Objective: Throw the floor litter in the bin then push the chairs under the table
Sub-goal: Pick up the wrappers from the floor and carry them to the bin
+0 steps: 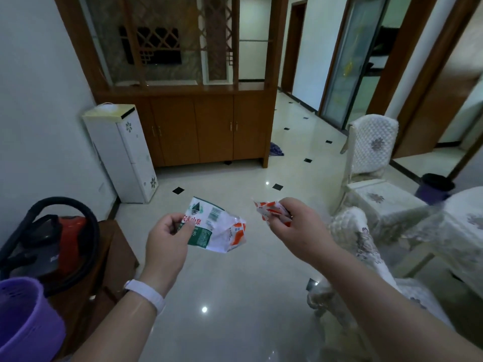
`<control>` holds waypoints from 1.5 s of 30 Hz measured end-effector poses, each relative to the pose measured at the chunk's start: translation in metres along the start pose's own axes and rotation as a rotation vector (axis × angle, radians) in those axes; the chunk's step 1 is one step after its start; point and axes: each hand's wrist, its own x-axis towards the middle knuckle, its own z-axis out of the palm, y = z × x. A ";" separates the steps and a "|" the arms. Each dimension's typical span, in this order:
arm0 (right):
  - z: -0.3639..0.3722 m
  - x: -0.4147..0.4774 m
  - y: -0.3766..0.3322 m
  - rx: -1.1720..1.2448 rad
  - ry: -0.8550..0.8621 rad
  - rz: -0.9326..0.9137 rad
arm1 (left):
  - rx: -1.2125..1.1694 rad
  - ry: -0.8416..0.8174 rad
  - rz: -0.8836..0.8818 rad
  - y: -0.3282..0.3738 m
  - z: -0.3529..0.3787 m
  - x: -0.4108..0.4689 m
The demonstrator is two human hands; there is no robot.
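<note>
My left hand [167, 239] pinches a crumpled green-and-white label wrapper [211, 226] with an orange-and-white scrap at its right end, held above the floor. A smaller orange-and-white wrapper [271, 211] is gripped in my right hand [300, 226]. Far right by the wall stands a dark bin with a purple base [435, 188]. Two chairs with white lace covers stand pulled out from the table: one [373, 163] further back, one [350, 231] close beside my right forearm. The cloth-covered table [467, 220] shows at the right edge.
A purple basket [23, 317] sits at bottom left beside a red vacuum with a black hose [65, 239] on a low wooden stand. A white dispenser cabinet [122, 152] and a wooden sideboard [209, 126] line the back. Glossy tiled floor [235, 296] stretches ahead.
</note>
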 end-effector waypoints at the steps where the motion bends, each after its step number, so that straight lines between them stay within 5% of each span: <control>1: 0.005 0.010 -0.004 0.000 0.016 0.009 | 0.000 -0.020 0.003 0.000 0.000 0.017; 22: 0.064 0.306 0.124 0.156 0.071 0.250 | 0.147 -0.179 -0.006 -0.022 0.173 0.318; 45: 0.068 0.608 0.224 -0.043 0.253 0.397 | -0.009 -0.444 -0.022 -0.063 0.390 0.643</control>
